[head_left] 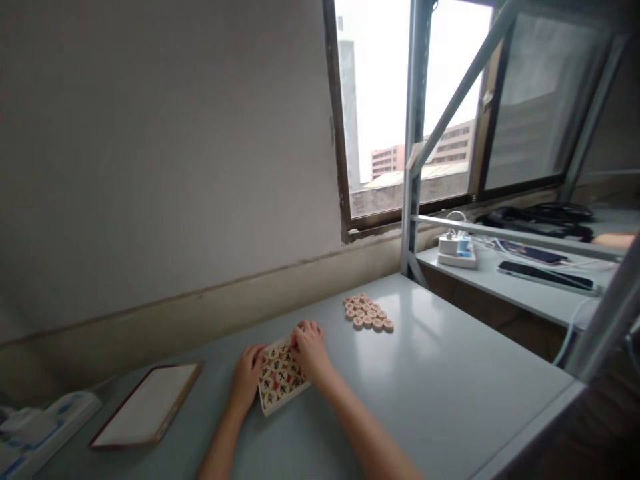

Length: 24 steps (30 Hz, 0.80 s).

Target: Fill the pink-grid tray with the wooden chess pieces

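Nearest the camera: two bare forearms (367, 427), entering from the bottom edge and crossing a pale grey surface (450, 373). Left hand (245, 379): partly closed, holds the left side of a shallow tray (286, 401), fingers bent near its far left corner. Right hand (309, 347): lies over the tray's far right part, fingers curled down and bunched; cannot tell whether gripping a piece or only touching. Tray: pale, low-walled, set at an angle on the surface between both hands; contains round pieces (281, 376) with black characters, flat and side by side, bits of red showing in the gaps. Loose discs (367, 321): pale, round, reddish marks, lying flat in a close cluster to the right of the tray and farther off, apart from either hand. Flat panel (145, 408): whitish, dark red edging, on the same surface, left of the left hand. Power strip (55, 427): white and blue, blurred, at far left. Metal frame (414, 133): grey, with diagonal brace, before a window (375, 100). Second surface (487, 272), beyond at right: carries two phones (547, 277), another white power strip (457, 260) and black cables (545, 217).
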Available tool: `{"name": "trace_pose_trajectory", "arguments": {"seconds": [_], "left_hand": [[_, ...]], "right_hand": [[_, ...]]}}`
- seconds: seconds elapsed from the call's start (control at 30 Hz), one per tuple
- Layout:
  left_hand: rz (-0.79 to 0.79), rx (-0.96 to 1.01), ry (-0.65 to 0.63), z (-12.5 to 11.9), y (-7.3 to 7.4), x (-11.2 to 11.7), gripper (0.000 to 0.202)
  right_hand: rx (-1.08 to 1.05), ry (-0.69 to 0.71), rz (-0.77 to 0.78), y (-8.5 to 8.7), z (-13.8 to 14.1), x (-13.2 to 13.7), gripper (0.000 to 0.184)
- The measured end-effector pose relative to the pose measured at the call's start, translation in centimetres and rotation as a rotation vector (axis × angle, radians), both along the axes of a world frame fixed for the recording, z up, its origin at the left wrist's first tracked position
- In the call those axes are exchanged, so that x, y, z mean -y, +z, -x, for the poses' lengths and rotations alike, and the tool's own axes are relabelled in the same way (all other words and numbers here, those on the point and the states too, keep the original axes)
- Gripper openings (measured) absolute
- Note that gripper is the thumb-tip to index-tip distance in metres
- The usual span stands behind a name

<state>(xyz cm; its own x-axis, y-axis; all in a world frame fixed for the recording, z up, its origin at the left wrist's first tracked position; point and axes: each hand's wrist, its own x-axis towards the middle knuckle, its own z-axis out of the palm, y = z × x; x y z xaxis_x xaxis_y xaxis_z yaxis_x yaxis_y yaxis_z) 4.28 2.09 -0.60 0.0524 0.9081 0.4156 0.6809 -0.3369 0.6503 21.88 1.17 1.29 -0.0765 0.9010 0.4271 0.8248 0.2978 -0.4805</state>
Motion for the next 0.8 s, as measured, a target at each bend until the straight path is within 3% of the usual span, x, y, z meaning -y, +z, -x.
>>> {"name": "trace_pose_trajectory", "arguments": {"seconds": [0.23, 0.47, 0.8], "left_hand": [[0.011, 0.078, -0.025, 0.2, -0.6, -0.3, 0.028], [-0.003, 0.087, 0.004, 1.0, -2.2, -1.7, 0.029], [0.002, 0.035, 0.101, 0.8, -1.6, -1.3, 0.027]], "right_hand": [[-0.156, 0.092, -0.06, -0.6, 0.1, -0.5, 0.024], [-0.427, -0.087, -0.09, 0.6, -0.6, -0.8, 0.013], [-0.576, -0.081, 0.048, -2.4, -3.1, -3.1, 0.015]]}}
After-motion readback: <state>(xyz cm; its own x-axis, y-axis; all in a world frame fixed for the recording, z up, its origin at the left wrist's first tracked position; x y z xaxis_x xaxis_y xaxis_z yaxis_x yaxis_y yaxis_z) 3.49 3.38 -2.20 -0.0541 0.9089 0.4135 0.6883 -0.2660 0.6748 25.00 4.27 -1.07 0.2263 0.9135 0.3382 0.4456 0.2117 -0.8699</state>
